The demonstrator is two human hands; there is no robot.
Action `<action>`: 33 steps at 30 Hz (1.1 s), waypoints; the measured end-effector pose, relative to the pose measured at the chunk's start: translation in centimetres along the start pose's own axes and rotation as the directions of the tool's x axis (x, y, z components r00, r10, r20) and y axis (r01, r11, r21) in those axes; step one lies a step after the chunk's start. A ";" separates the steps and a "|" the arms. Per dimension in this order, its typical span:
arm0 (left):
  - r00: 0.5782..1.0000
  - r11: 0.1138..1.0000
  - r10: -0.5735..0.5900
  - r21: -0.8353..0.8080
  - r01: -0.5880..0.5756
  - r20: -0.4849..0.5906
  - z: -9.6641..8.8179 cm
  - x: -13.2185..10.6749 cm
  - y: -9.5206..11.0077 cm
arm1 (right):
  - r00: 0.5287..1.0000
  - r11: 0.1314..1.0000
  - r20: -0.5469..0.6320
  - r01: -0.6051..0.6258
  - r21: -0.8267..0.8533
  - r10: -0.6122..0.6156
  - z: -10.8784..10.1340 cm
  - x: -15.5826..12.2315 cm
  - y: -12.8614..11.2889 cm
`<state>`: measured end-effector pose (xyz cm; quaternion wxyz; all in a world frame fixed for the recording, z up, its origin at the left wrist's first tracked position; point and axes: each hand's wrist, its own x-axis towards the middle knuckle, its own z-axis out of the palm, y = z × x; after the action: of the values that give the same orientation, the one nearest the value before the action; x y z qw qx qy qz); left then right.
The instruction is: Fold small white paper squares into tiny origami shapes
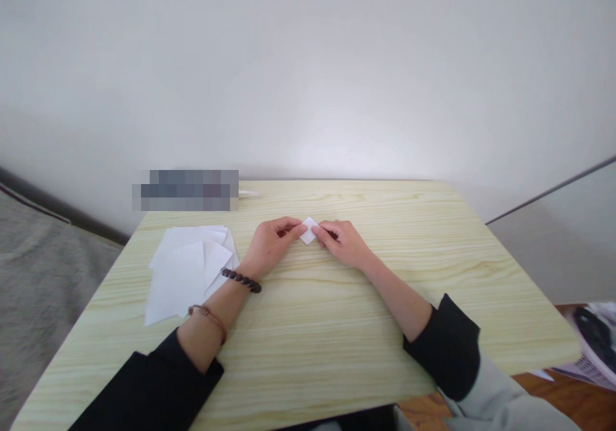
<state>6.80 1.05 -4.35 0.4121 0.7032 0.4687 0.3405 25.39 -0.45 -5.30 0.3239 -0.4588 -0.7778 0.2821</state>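
A small white folded paper point(308, 232), shaped like a diamond, is held over the middle of the table. My left hand point(276, 237) pinches its left corner between thumb and fingers. At the opposite corner, my right hand point(341, 238) grips it the same way, thumb on top. Both hands are closed on the paper, and the fingers beneath it are partly hidden. Left of my left wrist lies a loose pile of white paper sheets point(178, 270), some overlapping at angles and one with a folded-looking corner.
The light wood-grain table point(327, 335) stands against a white wall point(337, 84). A blurred-out object point(187, 191) sits at the back left, with a thin white item point(249, 194) beside it. A purple basket point(590, 367) is on the floor at the right. Grey fabric point(43, 277) lies left of the table.
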 end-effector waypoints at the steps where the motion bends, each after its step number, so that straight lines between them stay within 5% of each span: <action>1: 1.000 1.000 -0.004 -0.002 0.004 -0.014 0.0 0.0 -0.1 | 1.000 1.000 -0.001 -0.007 0.012 0.007 0.0 0.0 0.0; 17: 0.999 0.999 -0.028 -0.043 0.026 -0.041 -0.1 -0.1 0.3 | 0.994 0.996 -0.085 -0.056 0.070 0.062 -0.3 -0.1 -0.2; 33: 0.999 0.999 -0.015 -0.050 0.013 -0.036 0.0 -0.2 0.0 | 0.994 0.994 -0.042 -0.095 0.056 0.097 -0.1 0.2 -0.4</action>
<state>6.75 0.83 -4.40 0.4231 0.6831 0.4727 0.3618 25.20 -0.45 -4.92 0.3394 -0.4929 -0.7395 0.3082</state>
